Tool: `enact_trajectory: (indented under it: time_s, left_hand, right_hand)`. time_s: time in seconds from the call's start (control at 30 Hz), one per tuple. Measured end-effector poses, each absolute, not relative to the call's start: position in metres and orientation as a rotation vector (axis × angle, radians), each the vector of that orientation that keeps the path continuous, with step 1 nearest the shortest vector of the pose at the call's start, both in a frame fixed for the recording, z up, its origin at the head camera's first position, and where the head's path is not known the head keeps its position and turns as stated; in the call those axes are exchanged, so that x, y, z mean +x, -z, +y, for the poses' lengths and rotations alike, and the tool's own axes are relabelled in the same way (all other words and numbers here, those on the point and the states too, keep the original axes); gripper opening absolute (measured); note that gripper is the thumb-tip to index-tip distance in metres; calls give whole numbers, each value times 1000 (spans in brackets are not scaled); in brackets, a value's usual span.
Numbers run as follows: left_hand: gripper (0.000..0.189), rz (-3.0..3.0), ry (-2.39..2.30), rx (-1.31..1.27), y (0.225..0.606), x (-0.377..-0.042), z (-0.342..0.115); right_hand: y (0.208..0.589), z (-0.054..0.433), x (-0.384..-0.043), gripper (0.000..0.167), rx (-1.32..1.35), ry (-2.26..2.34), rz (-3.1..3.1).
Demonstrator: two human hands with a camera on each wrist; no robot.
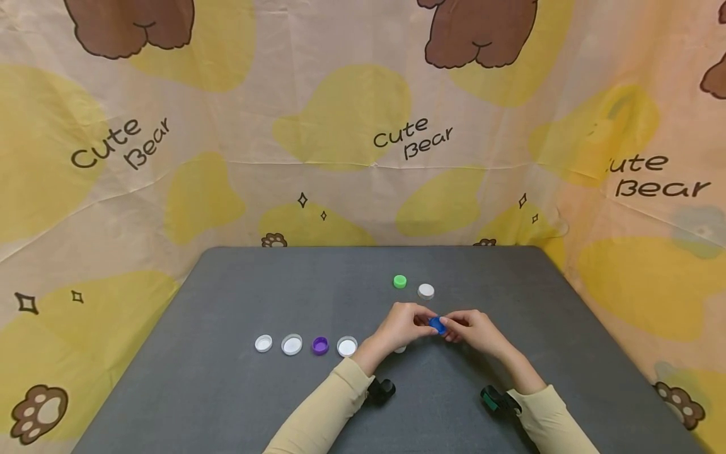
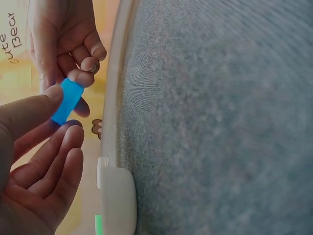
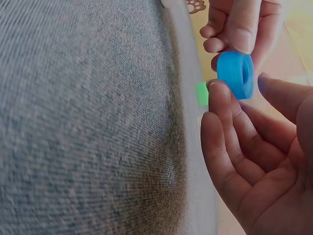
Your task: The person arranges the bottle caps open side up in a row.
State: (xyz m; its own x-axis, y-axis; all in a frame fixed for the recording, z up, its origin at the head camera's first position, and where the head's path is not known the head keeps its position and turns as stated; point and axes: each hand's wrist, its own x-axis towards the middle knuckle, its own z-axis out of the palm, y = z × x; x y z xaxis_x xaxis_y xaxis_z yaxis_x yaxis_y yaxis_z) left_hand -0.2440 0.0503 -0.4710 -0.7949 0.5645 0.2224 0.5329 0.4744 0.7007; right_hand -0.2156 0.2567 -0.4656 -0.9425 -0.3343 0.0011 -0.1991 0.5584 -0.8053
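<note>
Both hands meet over the right half of the table at a blue bottle cap [image 1: 437, 325]. My left hand [image 1: 404, 326] pinches it, the thumb on its side in the left wrist view. From the other side my right hand [image 1: 475, 329] has its fingers curled at the cap [image 3: 234, 74]; in the right wrist view its thumb tip stands beside the open end. Beyond the hands are a green cap [image 1: 399, 281] and a white cap [image 1: 426, 291]. Another white cap [image 1: 400, 349] shows partly from under the left hand.
Left of the hands, a row holds a small white cap [image 1: 263, 343], a larger white cap [image 1: 292, 344], a purple cap [image 1: 320, 345] and a white cap [image 1: 347, 347] beside the left wrist. The grey table [image 1: 227, 403] ends at a printed cloth backdrop [image 1: 340, 126].
</note>
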Motion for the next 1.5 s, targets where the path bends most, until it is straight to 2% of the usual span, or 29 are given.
enact_trajectory:
  time_s: [0.53, 1.5]
  left_hand:
    - [21, 2698, -1254, 931, 475, -242, 42]
    - [22, 2621, -1108, 945, 473, -239, 32]
  right_hand:
    - [471, 254, -217, 37, -595, 1174, 2729]
    - [478, 246, -217, 31, -730, 1203, 2631]
